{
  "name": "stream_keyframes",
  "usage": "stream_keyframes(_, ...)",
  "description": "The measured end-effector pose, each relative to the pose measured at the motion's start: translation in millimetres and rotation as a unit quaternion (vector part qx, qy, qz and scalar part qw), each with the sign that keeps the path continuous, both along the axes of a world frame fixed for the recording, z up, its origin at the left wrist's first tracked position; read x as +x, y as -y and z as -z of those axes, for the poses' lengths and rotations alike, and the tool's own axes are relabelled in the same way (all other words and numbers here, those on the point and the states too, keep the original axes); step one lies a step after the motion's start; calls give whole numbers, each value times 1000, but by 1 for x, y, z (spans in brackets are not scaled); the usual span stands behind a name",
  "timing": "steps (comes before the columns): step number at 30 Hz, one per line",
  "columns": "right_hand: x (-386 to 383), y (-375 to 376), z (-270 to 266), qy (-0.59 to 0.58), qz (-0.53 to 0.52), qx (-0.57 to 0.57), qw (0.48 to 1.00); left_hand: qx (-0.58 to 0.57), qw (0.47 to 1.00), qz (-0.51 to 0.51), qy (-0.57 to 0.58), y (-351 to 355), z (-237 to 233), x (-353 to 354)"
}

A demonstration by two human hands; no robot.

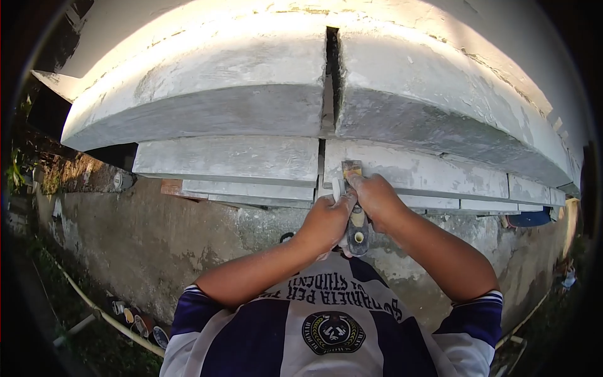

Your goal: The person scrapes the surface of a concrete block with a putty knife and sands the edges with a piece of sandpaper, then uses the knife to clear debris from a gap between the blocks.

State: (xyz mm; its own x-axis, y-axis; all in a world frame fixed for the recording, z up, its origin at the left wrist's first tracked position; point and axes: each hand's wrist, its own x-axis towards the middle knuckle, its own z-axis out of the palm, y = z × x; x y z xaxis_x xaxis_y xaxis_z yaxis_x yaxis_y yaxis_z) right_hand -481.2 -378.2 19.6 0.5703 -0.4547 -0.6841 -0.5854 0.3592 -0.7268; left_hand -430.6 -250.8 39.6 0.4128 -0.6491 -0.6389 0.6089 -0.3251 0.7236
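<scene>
My right hand (379, 200) is closed around a putty knife (358, 239), whose dark, smeared handle with a hole near its end points down toward my chest. Its short, stained blade (352, 167) sticks up past my thumb, in front of the pale beam (389, 161). Pressed up beside it, my left hand (326, 223) is closed, with a narrow white piece (338, 188) standing out between thumb and fingers; its kind is unclear. Whitish dust or filler coats the fingers of both hands.
Thick grey-white ledges (207, 94) run across above the hands, split by a dark vertical gap (331, 75). Below them stands a rough, stained wall (151, 226). A pale pipe (107, 317) and several small containers (143, 325) lie low at the left. A blue item (529, 218) hangs at right.
</scene>
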Motion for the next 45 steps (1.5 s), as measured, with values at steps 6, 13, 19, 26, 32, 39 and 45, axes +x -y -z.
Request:
stream_keyframes(6, -7, -8, 0, -31, -26, -63, 997, -32, 999, -6, 6, -3, 29, -7)
stream_keyframes(13, 11, 3, -7, -6, 18, -7, 1000, -40, 999, -22, -7, 6, 16, 4)
stream_keyframes(19, -11, -18, 7, -7, 8, -68, 998, 53, 991, 76, 96, -16, -11, -2)
stream_keyframes(26, 24, 7, 3, -31, 26, -74, 996, -66, 997, 2, -37, 13, 22, 25)
stream_keyframes(32, 6, -6, 6, -58, -15, -115, 992, -8, 1000, 10, 3, -6, 1, 8)
stream_keyframes(39, 28, 3, -11, -49, 22, -65, 996, -33, 999, -10, -24, 15, 11, 29)
stream_keyframes(45, 2, -2, 16, -41, -6, -73, 996, -9, 999, 26, 15, -1, 8, 12)
